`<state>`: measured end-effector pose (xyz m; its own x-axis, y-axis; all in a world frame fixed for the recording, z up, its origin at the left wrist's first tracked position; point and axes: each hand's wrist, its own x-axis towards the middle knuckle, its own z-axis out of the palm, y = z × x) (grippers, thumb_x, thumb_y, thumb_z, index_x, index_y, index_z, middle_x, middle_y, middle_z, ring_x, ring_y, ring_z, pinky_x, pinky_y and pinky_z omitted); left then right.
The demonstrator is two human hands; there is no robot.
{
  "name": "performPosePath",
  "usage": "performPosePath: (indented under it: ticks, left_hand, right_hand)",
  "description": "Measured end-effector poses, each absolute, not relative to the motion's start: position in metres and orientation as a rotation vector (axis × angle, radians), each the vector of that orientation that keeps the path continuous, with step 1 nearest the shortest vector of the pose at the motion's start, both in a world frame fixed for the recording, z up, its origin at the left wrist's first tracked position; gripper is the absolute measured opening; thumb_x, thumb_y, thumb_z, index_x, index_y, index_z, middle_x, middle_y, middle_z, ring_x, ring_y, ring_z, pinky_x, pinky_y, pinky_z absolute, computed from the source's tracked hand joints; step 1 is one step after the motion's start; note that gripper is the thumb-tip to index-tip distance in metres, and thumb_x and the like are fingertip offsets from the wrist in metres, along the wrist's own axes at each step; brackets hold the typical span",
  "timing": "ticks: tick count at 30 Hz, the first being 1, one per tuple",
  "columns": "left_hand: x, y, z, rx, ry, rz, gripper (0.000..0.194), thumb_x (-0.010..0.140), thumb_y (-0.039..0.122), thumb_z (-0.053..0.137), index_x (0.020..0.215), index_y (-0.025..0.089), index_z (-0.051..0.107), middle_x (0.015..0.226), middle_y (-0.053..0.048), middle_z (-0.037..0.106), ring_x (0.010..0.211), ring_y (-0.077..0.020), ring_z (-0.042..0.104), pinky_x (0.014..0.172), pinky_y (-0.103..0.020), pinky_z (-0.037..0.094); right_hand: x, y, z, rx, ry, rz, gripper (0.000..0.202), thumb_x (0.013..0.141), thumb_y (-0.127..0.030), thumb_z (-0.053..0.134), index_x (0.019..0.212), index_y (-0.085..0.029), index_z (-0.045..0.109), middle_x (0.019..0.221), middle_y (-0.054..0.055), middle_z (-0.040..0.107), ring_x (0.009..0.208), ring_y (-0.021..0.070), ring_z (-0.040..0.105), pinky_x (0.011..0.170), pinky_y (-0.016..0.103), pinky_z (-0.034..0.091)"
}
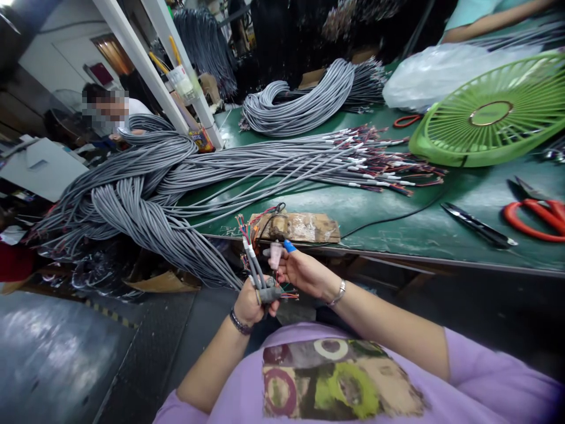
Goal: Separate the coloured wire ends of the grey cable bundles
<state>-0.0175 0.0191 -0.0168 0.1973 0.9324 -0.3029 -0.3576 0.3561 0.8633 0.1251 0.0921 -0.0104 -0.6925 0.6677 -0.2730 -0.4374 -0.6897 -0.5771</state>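
Observation:
My left hand (248, 303) is closed around a few grey cables (256, 266), whose stripped ends fan out upward in coloured wires (247, 231). A thicker grey cable piece (269, 294) lies across the same grip, with thin red and dark wires (290, 295) sticking out to the right. Just above it is my right hand (304, 272), its fingers curled in close to the thin wires; what they pinch is too small to make out. One fingertip wears a blue cover (289, 246), another a pale pinkish wrap (276, 255). Behind the hands, a worn wooden block (313, 227) sits at the table edge.
Long grey cable bundles (247, 162) cross the green table (379, 215) and hang over its left edge. A coiled bundle (304, 106) lies behind. At right are a green fan (489, 115), red-handled scissors (529, 218), tweezers-like tool (479, 227) and plastic bag (436, 76). Another person sits far left.

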Motion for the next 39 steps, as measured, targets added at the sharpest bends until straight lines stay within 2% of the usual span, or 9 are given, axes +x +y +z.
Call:
performPosePath:
  ticks: [4, 11, 17, 23, 26, 34, 39]
  left_hand:
    - [-0.005, 0.008, -0.008, 0.72, 1.052, 1.184, 0.037, 0.058, 0.041, 0.08, 0.06, 0.014, 0.056, 0.039, 0.002, 0.055, 0.028, -0.0073, 0.044, 0.03, -0.017, 0.033]
    - [-0.002, 0.016, 0.001, 0.659, 1.099, 1.26, 0.039, 0.055, 0.042, 0.081, 0.059, 0.014, 0.054, 0.038, 0.002, 0.054, 0.028, -0.0075, 0.043, 0.029, -0.017, 0.031]
    - [0.001, 0.021, 0.001, 0.639, 1.09, 1.248, 0.042, 0.05, 0.043, 0.082, 0.06, 0.015, 0.053, 0.038, 0.002, 0.053, 0.028, -0.0076, 0.043, 0.028, -0.017, 0.033]
    - [0.002, 0.023, -0.003, 0.625, 1.096, 1.254, 0.039, 0.051, 0.04, 0.081, 0.061, 0.014, 0.055, 0.04, 0.002, 0.055, 0.03, -0.0072, 0.044, 0.029, -0.016, 0.035]
    - [0.002, 0.023, -0.004, 0.624, 1.105, 1.25, 0.038, 0.051, 0.04, 0.081, 0.062, 0.014, 0.055, 0.04, 0.002, 0.055, 0.03, -0.007, 0.044, 0.029, -0.016, 0.035]
    - [-0.001, 0.013, -0.001, 0.64, 1.111, 1.254, 0.04, 0.05, 0.042, 0.082, 0.059, 0.014, 0.054, 0.038, 0.002, 0.054, 0.028, -0.0072, 0.043, 0.028, -0.017, 0.035]
    - [0.002, 0.002, -0.001, 0.676, 1.125, 1.301, 0.036, 0.056, 0.041, 0.08, 0.062, 0.014, 0.058, 0.04, 0.003, 0.055, 0.03, -0.0067, 0.044, 0.03, -0.016, 0.036]
  right_hand:
    - [0.124, 0.09, -0.009, -0.643, -0.738, 2.194, 0.026, 0.072, -0.038, 0.073, 0.078, -0.015, 0.064, 0.069, -0.001, 0.059, 0.056, 0.0073, 0.051, 0.052, 0.019, 0.043]
    - [0.119, 0.091, -0.018, -0.746, -0.86, 1.993, 0.046, 0.072, -0.06, 0.065, 0.072, -0.014, 0.064, 0.059, 0.001, 0.058, 0.053, 0.0087, 0.049, 0.051, 0.021, 0.039]
    - [0.113, 0.094, -0.014, -0.675, -0.647, 2.209, 0.043, 0.07, -0.057, 0.069, 0.078, -0.014, 0.066, 0.061, 0.001, 0.059, 0.053, 0.0092, 0.05, 0.05, 0.021, 0.04]
    - [0.109, 0.094, -0.011, -0.66, -0.613, 2.163, 0.043, 0.066, -0.055, 0.073, 0.063, -0.014, 0.06, 0.055, 0.0, 0.057, 0.048, 0.0083, 0.048, 0.046, 0.02, 0.039]
    - [0.109, 0.093, -0.012, -0.66, -0.586, 2.184, 0.042, 0.068, -0.055, 0.072, 0.065, -0.014, 0.061, 0.055, 0.0, 0.057, 0.048, 0.0082, 0.048, 0.046, 0.02, 0.039]
    - [0.116, 0.093, -0.011, -0.684, -0.526, 2.242, 0.036, 0.085, -0.049, 0.056, 0.078, -0.015, 0.065, 0.067, 0.004, 0.063, 0.055, 0.0105, 0.055, 0.049, 0.021, 0.045]
    - [0.118, 0.091, -0.006, -0.685, -0.59, 2.24, 0.023, 0.083, -0.038, 0.062, 0.081, -0.015, 0.066, 0.07, 0.003, 0.063, 0.058, 0.0101, 0.055, 0.052, 0.02, 0.047]
